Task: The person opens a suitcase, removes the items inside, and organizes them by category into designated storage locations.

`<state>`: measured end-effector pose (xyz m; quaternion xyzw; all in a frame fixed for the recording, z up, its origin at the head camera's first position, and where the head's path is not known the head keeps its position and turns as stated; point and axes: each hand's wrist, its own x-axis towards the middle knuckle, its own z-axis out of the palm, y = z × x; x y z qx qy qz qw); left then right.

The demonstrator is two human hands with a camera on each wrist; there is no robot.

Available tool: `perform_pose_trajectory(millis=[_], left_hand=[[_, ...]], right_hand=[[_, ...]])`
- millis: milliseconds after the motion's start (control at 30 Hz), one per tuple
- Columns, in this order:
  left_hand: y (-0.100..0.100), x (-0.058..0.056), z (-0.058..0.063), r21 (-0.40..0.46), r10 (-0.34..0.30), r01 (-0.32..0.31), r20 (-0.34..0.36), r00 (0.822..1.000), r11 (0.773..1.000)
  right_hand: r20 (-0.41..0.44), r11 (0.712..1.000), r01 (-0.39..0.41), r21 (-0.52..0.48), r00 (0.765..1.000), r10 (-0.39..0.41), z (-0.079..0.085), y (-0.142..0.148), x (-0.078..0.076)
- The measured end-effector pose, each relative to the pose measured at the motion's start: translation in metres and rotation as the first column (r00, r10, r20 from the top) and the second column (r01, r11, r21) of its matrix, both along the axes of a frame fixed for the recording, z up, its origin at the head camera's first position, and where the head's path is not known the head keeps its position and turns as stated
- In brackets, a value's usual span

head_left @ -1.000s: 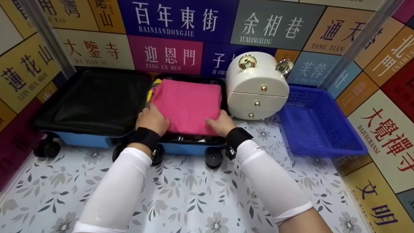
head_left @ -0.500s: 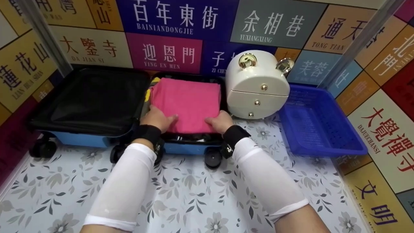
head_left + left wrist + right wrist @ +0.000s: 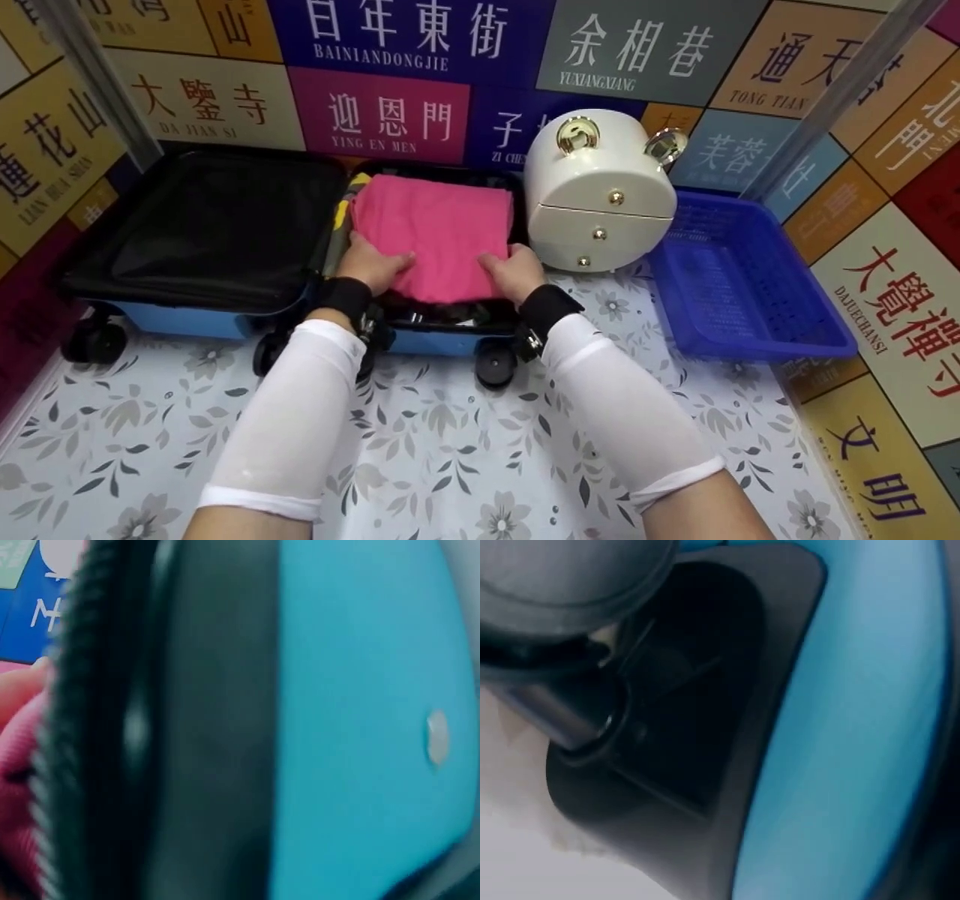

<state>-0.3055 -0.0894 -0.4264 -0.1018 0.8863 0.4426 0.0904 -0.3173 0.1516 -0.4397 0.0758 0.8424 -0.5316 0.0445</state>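
Note:
A pink folded cloth (image 3: 435,232), probably a garment, lies in the right half of an open blue suitcase (image 3: 435,343). At its near left corner my left hand (image 3: 367,262) grips it, thumb on top and the other fingers down the side. My right hand (image 3: 519,274) holds the near right side in the same way. Both hands' fingertips are hidden beside or under the cloth. Yellow and grey fabric (image 3: 340,217) shows along its left edge. In the left wrist view, pink cloth (image 3: 19,765) appears behind the suitcase's zipper edge (image 3: 49,787).
The suitcase's black-lined other half (image 3: 225,225) lies to the left. A white rounded drawer box (image 3: 600,202) with gold ears stands close on the right, beside a blue plastic basket (image 3: 772,349). Black wheels (image 3: 495,364) face me. Printed walls enclose the floral-covered surface (image 3: 442,450).
My left hand has shifted right and farther in, with its thumb farther over the cloth. The cloth's near edge has moved away from the suitcase's front rim, showing more of the dark inside.

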Motion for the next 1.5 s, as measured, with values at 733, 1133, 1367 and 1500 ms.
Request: perform_pose_trajectory(millis=[733, 1133, 1367, 1500], left_hand=[[0.003, -0.007, 0.016, 0.258, 0.131, -0.099, -0.106, 0.986, 0.961], [0.010, -0.007, 0.020, 0.405, 0.227, -0.129, -0.203, 0.952, 0.905], [0.012, -0.002, 0.013, 0.436, 0.213, -0.124, -0.161, 0.964, 0.891], [0.016, 0.002, 0.014, 0.451, 0.156, -0.115, -0.055, 0.986, 0.885]], right_hand=[[-0.055, 0.993, 0.075, -0.092, 0.995, -0.080, 0.023, 0.000, -0.005], [-0.007, 0.988, 0.141, -0.059, 0.990, -0.142, 0.037, 0.014, -0.008], [-0.015, 0.995, 0.093, 0.038, 0.996, -0.092, 0.037, 0.019, -0.010], [0.125, 0.952, 0.109, -0.286, 0.989, -0.076, 0.026, 0.015, -0.009]])
